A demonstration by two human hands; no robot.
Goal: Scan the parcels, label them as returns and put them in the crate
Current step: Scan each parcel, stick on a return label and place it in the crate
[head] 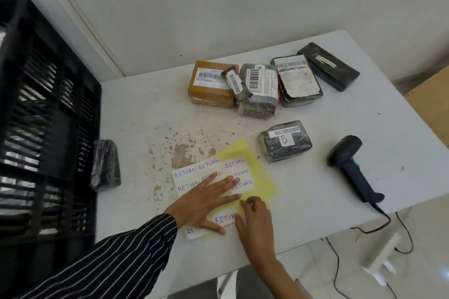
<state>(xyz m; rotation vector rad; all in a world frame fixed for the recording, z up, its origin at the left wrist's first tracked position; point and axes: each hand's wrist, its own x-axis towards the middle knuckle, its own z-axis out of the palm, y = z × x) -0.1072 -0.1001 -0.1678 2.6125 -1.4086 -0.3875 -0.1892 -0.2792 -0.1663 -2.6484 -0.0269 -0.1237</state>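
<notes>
The left hand (206, 204), in a striped sleeve (109, 262), lies flat at the worktop's (315, 201) near edge. Its fingers are straight and spread, pressing down a sheet of white labels (194, 170) handwritten RETURN, which partly overlaps a yellow backing sheet (260, 184). Just beside it, the right hand (255, 221) has its fingers curled, with thumb and forefinger closing on the right end of one RETURN label (224, 218) at the near end of the yellow sheet. Beyond the sheets, toward the middle of the worktop, sits a black-wrapped parcel marked B (285, 143). To its right, near the right edge, a dark handheld scanner (349, 162) lies on its side with its cable running off the edge. Along the far edge stands a row of parcels: a brown parcel (209, 85), a small black parcel (237, 82) propped across it and its neighbour, a black parcel with a barcode label (258, 90), a flat black parcel with a large white label (296, 80) and a long black parcel (328, 65) near the far right corner. At the left edge another black-wrapped parcel (105, 165) lies against a black slatted crate (43, 104), which stands to the left of the worktop. What the crate holds cannot be made out.
</notes>
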